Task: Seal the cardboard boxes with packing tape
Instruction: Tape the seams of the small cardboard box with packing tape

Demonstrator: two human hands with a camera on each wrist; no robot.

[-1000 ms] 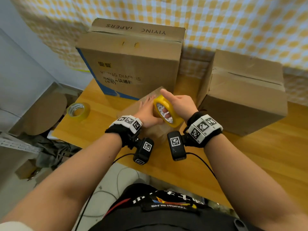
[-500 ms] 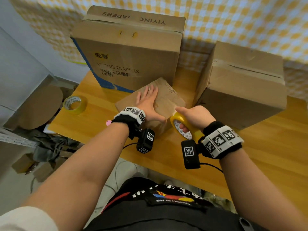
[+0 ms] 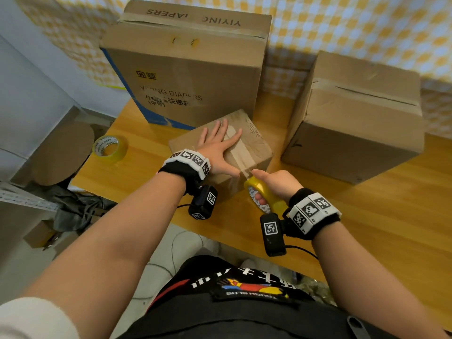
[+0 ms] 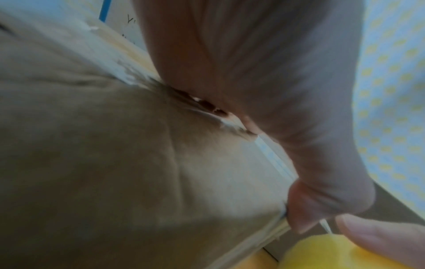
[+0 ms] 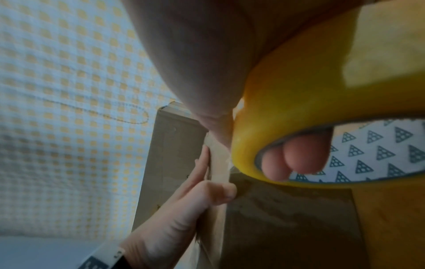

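- Small cardboard box (image 3: pixel 247 145) sits mid-frame in the head view, on the wooden tabletop (image 3: pixel 367 216), angled with one corner pointing at the person.
- Clear tape strip (image 3: pixel 238 152) runs across its top and over the near edge, down to the yellow tape roll (image 3: pixel 263 195) just below that edge.
- Left hand (image 3: pixel 217 152) lies flat on the box top with the fingers spread straight, thumb pressed along the near edge right beside the strip.
- Right hand (image 3: pixel 276 183) grips the roll: thumb on top, fingers hooked through the core. The right wrist view shows two fingertips (image 5: pixel 299 154) poking out against the triangle-print liner.
- Big diaper box (image 3: pixel 186 69) stands in the upper middle, just behind the small one.
- Plain brown box (image 3: pixel 354 123) is on the right, close by but not touching.
- Second tape roll (image 3: pixel 110 148) lies flat at the left edge of the tabletop, well apart from the hands.
- Left wrist view is pretty blurry, mostly palm on cardboard.
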